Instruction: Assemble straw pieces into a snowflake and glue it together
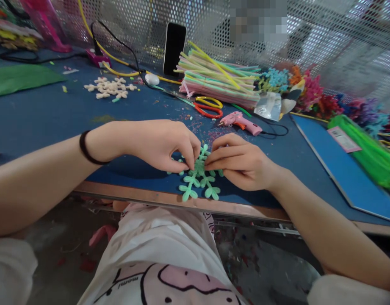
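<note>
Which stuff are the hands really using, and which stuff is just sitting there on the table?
In use:
- left hand and right hand, both pinching the green fuzzy snowflake at the table edge

Just lying about:
- pink glue gun
- scissors
- bundle of pastel stems
- white fuzzy shapes
- black phone

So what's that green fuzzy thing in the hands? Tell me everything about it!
The green fuzzy shape looks like a snowflake bent from mint-green pipe cleaners, soft and wiry. Several branches spread from a middle, each ending in small rounded loops like leaves. It lies flat on the blue table mat, close to the near edge. The left hand and the right hand pinch its middle from either side with their fingertips, hiding part of it.
</note>
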`<state>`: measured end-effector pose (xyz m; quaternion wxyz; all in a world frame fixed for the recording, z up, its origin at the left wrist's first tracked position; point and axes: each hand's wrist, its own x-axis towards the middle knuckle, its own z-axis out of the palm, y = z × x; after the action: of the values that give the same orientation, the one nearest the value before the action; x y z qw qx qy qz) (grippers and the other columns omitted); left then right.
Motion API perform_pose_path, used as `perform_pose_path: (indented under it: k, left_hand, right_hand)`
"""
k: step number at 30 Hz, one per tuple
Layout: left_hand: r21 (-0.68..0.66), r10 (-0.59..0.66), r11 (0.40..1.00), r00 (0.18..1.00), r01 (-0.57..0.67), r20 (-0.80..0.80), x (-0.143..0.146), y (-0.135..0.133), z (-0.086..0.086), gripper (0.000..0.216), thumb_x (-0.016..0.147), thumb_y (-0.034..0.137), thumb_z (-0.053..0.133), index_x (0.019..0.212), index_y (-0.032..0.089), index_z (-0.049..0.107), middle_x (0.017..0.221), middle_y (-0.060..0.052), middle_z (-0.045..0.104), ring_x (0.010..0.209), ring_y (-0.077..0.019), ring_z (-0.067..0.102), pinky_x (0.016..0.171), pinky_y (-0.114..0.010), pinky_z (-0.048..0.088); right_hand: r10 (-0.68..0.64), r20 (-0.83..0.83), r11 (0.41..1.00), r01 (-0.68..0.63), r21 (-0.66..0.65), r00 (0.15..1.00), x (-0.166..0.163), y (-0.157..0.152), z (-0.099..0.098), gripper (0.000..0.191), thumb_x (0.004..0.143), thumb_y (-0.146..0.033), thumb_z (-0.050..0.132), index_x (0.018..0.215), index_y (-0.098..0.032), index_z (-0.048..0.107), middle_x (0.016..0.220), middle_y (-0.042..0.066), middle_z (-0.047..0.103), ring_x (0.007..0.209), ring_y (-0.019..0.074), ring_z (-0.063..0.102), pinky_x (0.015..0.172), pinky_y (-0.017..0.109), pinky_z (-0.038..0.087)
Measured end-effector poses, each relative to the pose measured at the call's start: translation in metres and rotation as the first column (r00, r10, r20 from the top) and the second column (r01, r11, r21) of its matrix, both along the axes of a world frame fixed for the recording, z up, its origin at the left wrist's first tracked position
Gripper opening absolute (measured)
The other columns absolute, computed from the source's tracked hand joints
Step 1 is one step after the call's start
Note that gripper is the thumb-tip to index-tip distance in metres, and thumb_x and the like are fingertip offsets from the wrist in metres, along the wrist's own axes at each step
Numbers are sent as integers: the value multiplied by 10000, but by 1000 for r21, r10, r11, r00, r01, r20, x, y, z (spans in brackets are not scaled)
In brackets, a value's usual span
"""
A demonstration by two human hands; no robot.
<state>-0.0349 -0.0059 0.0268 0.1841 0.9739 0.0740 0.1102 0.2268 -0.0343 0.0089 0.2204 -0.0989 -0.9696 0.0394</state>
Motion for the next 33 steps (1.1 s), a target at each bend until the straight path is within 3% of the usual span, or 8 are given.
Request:
perform_pose_path:
  k: [18,26,33]
  left_hand:
    - [141,31,990,998,-23,-61,-1,-5,3,287,872,160,618,979,342,813,1065,19,784,850,-144,715,705,-216,491]
    - [131,57,990,998,-54,-19,-4,-2,5,283,882,189,621,993,364,814,1091,23,778,874,-133,714,740,-198,488]
    - [132,53,990,999,-52,-4,-3,0,1,268,869,191,626,973,352,814,1009,22,786,799,-125,701,714,-205,471]
  right_hand:
    - [17,43,998,-14,-56,999,0,3,-2,310,913,-73,470,1004,-201,738,1045,71,767,1023,220,598,965,425,501]
    - [50,28,993,-47,-105,998,-1,3,-1,329,938,-93,462,1071,-208,740,1165,111,722,1093,231,586,962,438,504]
    - [36,69,997,-32,-70,997,-3,1,-4,327,921,-84,460,1080,-197,723,1182,113,714,1141,242,564,1000,438,488]
